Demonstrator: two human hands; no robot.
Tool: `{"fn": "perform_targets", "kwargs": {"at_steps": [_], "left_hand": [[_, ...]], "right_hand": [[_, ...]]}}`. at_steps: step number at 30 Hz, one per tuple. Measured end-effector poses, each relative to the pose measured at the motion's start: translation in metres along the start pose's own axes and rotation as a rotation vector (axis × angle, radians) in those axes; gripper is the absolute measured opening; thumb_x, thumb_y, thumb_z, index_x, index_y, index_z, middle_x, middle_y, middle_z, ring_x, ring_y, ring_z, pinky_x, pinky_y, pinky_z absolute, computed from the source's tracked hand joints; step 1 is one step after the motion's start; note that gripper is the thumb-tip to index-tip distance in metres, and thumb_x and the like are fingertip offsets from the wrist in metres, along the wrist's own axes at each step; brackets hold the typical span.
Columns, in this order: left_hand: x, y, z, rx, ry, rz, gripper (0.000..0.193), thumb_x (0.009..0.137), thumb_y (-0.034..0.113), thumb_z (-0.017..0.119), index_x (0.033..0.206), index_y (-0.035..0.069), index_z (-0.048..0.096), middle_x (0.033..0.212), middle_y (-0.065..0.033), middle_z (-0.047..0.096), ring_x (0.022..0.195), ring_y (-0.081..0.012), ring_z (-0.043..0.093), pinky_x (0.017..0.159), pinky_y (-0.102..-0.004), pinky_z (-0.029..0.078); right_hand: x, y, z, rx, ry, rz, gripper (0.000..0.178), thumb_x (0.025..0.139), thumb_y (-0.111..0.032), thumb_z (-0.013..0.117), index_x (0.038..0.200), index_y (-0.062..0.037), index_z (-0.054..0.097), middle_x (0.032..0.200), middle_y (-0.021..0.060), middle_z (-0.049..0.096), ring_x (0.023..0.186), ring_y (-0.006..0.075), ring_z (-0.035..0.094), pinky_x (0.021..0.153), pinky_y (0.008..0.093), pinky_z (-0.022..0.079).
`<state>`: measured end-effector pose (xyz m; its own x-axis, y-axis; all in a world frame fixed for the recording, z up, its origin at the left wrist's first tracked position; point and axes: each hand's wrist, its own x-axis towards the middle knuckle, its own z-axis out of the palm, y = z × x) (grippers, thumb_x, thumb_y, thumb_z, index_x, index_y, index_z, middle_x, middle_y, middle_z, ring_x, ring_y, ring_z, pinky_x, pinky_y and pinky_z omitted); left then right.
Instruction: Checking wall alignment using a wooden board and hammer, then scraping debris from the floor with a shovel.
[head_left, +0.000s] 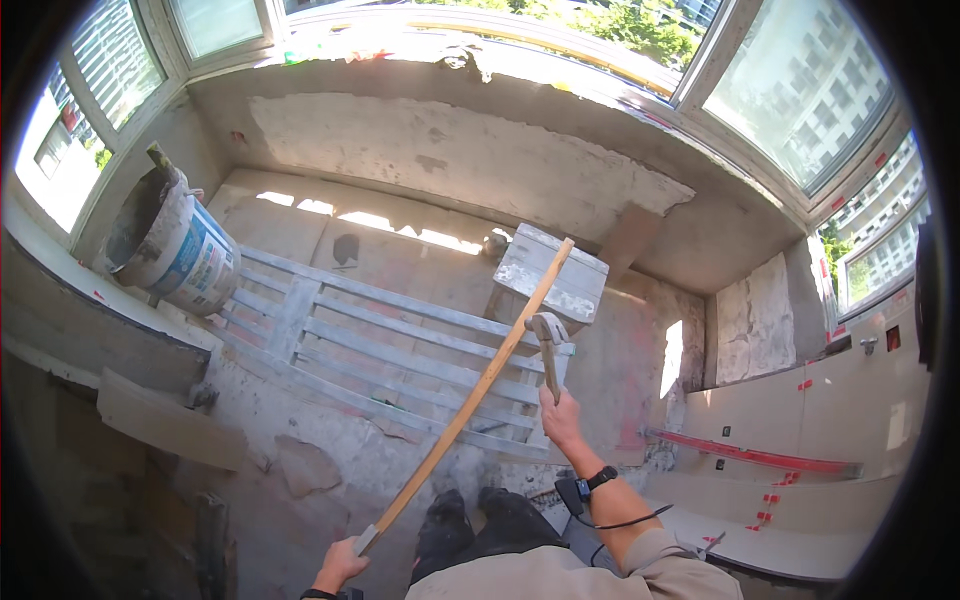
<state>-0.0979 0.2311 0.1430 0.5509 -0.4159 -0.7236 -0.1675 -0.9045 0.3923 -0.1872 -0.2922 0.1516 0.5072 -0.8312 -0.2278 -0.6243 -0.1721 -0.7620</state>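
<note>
My right hand [560, 416] is closed round the handle of a claw hammer [549, 355], its metal head raised beside a long wooden batten [474, 398]. At the lower left, my left hand [343, 563] grips the near end of the batten, where a grey piece [367, 540] shows at its tip. The batten slants away from me to the right. Its far end lies across the top of a plaster-spattered wooden stool [572, 276]; the hammer head is close to the batten, and whether they touch I cannot tell.
A pale slatted frame [395, 325] spans the floor ahead. On its left end stands a plaster-smeared bucket [200, 262]. A red straightedge [757, 452] lies along the tiled right side. Windows rise above the rough low wall [420, 135]. Broken board [165, 418] lies left.
</note>
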Motion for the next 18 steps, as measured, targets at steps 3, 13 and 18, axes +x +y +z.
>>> {"fn": "perform_targets", "kwargs": {"at_steps": [3,13,18], "left_hand": [[-0.008,-0.006,0.003,0.042,0.006,-0.062,0.043,0.069,0.027,0.07,0.109,0.012,0.066,0.1,-0.0195,0.068,0.098,-0.0394,0.063,0.086,-0.046,0.051],[-0.004,0.007,-0.004,0.0,-0.027,-0.061,0.046,0.069,0.025,0.07,0.112,0.011,0.066,0.101,-0.0203,0.068,0.1,-0.0394,0.063,0.088,-0.0458,0.051],[-0.004,0.015,-0.008,0.044,-0.055,-0.06,0.048,0.069,0.024,0.07,0.116,0.011,0.065,0.103,-0.0208,0.068,0.1,-0.0401,0.063,0.088,-0.046,0.05]], "right_hand": [[-0.014,-0.023,-0.006,0.06,0.014,-0.035,0.045,0.094,-0.042,0.053,0.096,0.0026,0.059,0.075,0.0264,0.06,0.077,0.0432,0.062,0.07,0.0463,0.049],[-0.023,-0.008,0.011,0.084,-0.037,0.046,0.047,0.093,-0.044,0.055,0.092,0.0022,0.059,0.078,0.0275,0.062,0.077,0.0468,0.062,0.067,0.0465,0.049],[-0.007,0.02,0.035,-0.127,-0.049,-0.003,0.047,0.092,-0.043,0.058,0.087,0.0035,0.059,0.076,0.0285,0.061,0.078,0.0481,0.061,0.066,0.0466,0.048]]}}
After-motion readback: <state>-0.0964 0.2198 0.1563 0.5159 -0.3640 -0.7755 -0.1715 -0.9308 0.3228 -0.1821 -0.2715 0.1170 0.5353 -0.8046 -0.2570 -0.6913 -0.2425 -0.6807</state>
